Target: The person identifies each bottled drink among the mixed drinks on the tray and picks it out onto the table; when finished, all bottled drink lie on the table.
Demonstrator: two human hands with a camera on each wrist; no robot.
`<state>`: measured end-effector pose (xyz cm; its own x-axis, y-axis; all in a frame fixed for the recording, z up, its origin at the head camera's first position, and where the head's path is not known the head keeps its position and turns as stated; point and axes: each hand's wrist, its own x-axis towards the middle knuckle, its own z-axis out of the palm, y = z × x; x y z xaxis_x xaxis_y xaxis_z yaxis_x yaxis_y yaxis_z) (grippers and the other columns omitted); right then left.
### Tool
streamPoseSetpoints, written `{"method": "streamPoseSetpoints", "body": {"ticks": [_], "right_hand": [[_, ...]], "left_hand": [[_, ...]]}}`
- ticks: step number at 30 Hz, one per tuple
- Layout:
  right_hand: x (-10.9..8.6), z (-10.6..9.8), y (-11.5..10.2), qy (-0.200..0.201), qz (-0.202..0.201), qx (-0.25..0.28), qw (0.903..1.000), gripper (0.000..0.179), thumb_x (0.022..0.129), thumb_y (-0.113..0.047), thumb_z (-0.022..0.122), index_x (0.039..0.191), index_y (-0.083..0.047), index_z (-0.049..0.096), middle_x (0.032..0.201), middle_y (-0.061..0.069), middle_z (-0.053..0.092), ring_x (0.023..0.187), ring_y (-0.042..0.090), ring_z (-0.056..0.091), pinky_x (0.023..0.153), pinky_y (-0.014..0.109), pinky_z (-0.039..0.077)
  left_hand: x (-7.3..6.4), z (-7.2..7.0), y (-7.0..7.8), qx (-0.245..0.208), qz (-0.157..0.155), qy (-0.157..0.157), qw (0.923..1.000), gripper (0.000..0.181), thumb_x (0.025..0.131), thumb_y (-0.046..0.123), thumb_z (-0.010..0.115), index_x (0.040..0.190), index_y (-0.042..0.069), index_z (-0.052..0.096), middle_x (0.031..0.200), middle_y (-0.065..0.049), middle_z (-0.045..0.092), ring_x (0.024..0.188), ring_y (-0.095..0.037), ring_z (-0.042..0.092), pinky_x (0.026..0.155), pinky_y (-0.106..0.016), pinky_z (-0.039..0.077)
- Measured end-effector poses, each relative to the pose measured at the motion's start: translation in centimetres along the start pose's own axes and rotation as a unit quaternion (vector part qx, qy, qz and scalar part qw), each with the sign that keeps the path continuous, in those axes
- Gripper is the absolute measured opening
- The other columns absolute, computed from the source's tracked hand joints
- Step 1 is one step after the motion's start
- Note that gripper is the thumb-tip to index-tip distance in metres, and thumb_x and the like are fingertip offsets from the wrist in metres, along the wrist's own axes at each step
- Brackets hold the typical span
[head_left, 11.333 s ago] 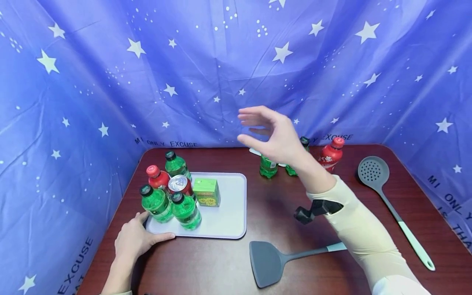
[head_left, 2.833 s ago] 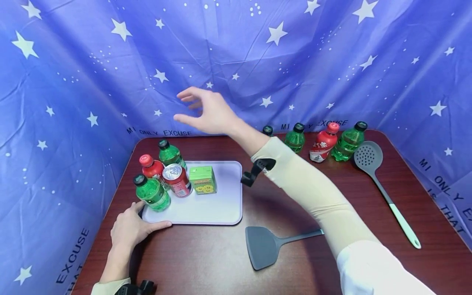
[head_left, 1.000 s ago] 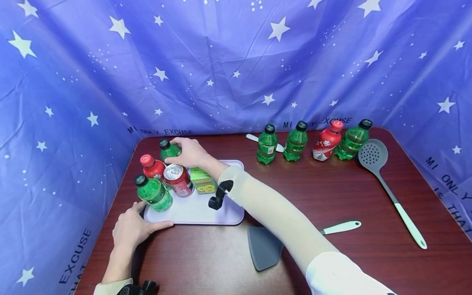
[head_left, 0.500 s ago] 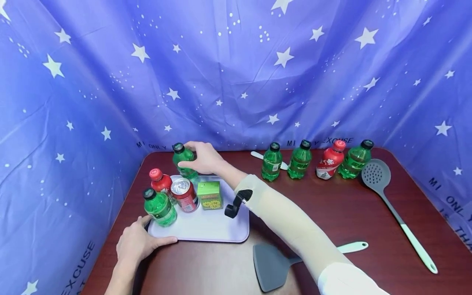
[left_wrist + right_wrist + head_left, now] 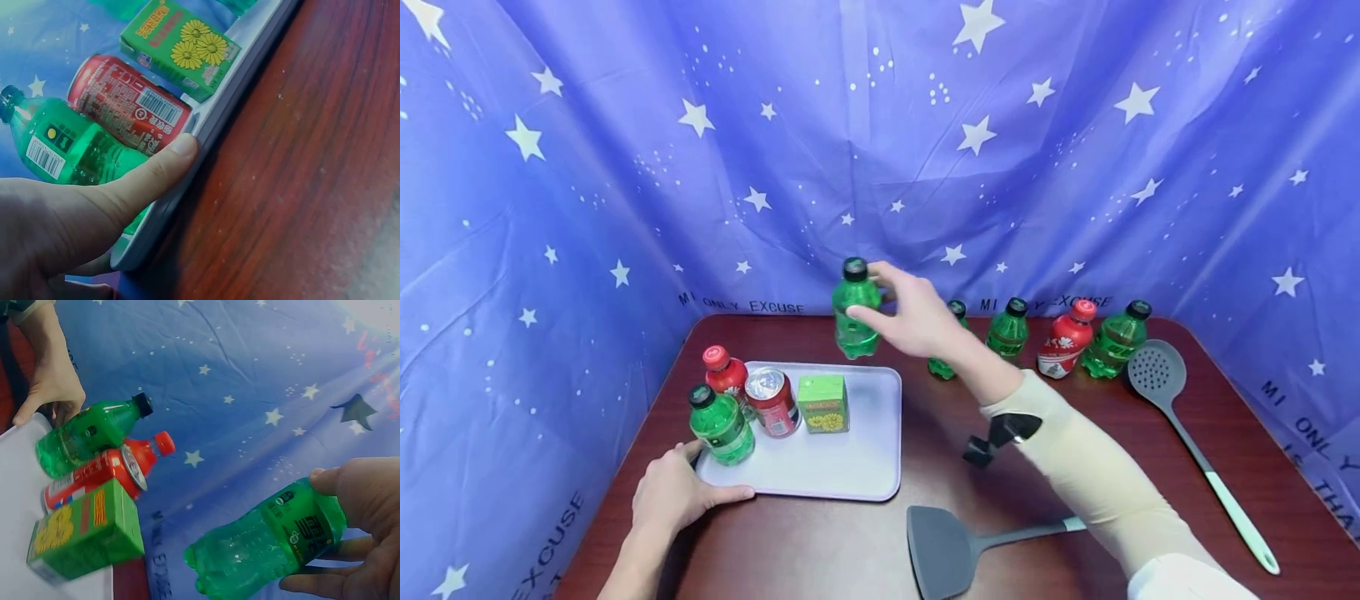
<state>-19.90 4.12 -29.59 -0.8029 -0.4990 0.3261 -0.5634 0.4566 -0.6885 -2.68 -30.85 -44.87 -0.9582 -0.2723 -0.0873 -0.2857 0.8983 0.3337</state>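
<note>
In the head view, my right hand [image 5: 917,315] holds a green soda bottle [image 5: 856,312] upright above the table, just behind the tray [image 5: 850,479]. Its fingers and thumb wrap the bottle's upper part in the right wrist view. My left hand [image 5: 672,492] grips the tray's near left corner, thumb along the front rim; its other fingers are partly hidden. On the tray stand another green soda bottle [image 5: 722,429], a red bottle [image 5: 725,375], a red soda can [image 5: 772,402] and a green drink carton [image 5: 823,404].
Along the back right stand a red bottle [image 5: 1066,340] and several green bottles [image 5: 1116,340], one partly behind my right hand. A slotted skimmer [image 5: 1157,375] lies at the right. A grey spatula [image 5: 943,550] lies in front. A starry curtain [image 5: 865,150] surrounds the table.
A green bottle left the tray's front between the first two frames. My right hand then took the back-left green bottle and carried it up and right. My left hand stayed at the tray corner.
</note>
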Motion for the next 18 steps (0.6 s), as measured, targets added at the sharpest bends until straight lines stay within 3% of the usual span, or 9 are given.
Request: {"method": "streamPoseSetpoints", "body": {"ticks": [5, 10, 18], "right_hand": [[-2.5, -2.7, 1.3, -0.004, 0.013, -0.019, 0.9997, 0.049, 0.098, -0.033, 0.079, 0.141, -0.018, 0.062, 0.132, 0.005, 0.074, 0.121, 0.029, 0.074, 0.097, 0.045, 0.062], [-3.8, -3.8, 2.0, 0.002, 0.012, -0.032, 0.9994, 0.05, 0.096, -0.036, 0.082, 0.14, -0.02, 0.063, 0.123, 0.0, 0.076, 0.108, 0.022, 0.077, 0.084, 0.042, 0.062], [-5.6, -5.0, 3.4, 0.023, 0.027, -0.025, 0.9991, 0.05, 0.094, -0.032, 0.084, 0.138, -0.018, 0.064, 0.123, 0.005, 0.078, 0.111, 0.027, 0.078, 0.086, 0.045, 0.064]], "left_hand": [[0.2, -0.2, 0.0, 0.001, 0.006, -0.001, 1.0, 0.137, 0.045, 0.084, 0.092, 0.143, -0.005, 0.061, 0.133, -0.037, 0.066, 0.11, -0.058, 0.066, 0.08, -0.064, 0.057], [0.1, -0.5, -0.4, 0.009, 0.014, 0.002, 0.9999, 0.136, 0.048, 0.083, 0.091, 0.141, -0.01, 0.059, 0.134, -0.04, 0.063, 0.112, -0.061, 0.065, 0.087, -0.067, 0.055], [0.7, -0.4, 0.0, 0.016, 0.018, -0.02, 0.9995, 0.135, 0.052, 0.083, 0.09, 0.144, -0.011, 0.057, 0.141, -0.043, 0.057, 0.118, -0.064, 0.061, 0.09, -0.069, 0.055]]}}
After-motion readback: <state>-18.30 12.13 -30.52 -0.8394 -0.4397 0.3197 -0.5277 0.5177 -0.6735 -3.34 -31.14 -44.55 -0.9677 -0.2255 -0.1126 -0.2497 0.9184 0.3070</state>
